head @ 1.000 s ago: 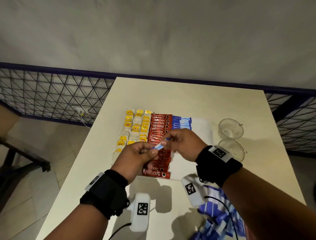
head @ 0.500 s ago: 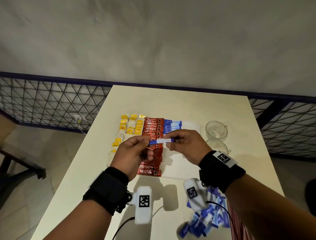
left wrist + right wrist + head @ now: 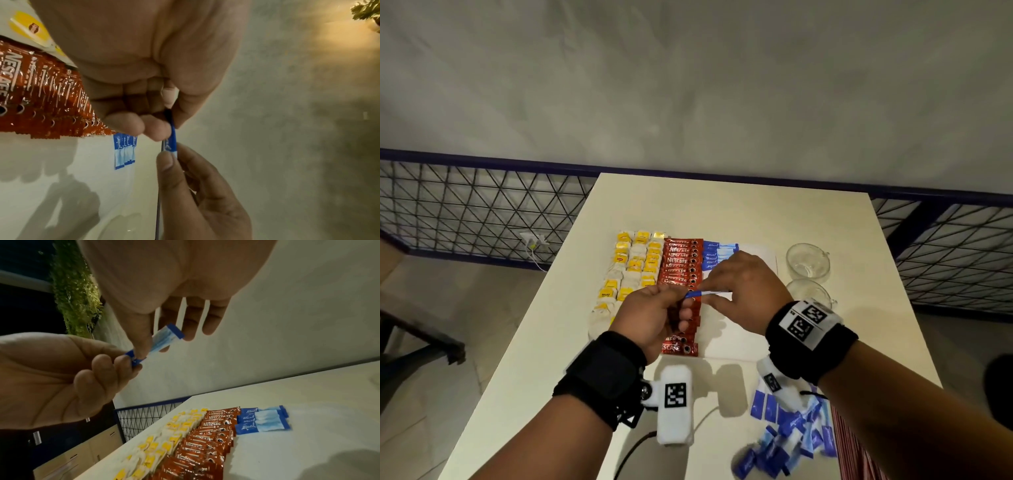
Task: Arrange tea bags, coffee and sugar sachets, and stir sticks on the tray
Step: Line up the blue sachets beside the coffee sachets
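A blue-and-white sugar sachet (image 3: 703,293) (image 3: 172,139) (image 3: 162,340) hangs level above the tray, held at both ends. My left hand (image 3: 681,299) (image 3: 164,129) pinches its blue end and my right hand (image 3: 710,296) (image 3: 150,345) pinches the white end between thumb and forefinger. Below lies the white tray (image 3: 736,342). It holds yellow-tagged tea bags (image 3: 633,267) at the left, a column of red coffee sachets (image 3: 681,263) in the middle, and several blue sugar sachets (image 3: 717,251) (image 3: 263,420) at the far right.
Several loose blue sugar sachets (image 3: 791,435) lie in a pile on the table near me at the right, beside a red-striped bundle (image 3: 849,445). Two glass cups (image 3: 808,262) stand right of the tray. A wire railing (image 3: 482,212) runs behind the table.
The sachet, first tilted in my left hand, now lies level between both hands. My right hand has taken hold of its white end.
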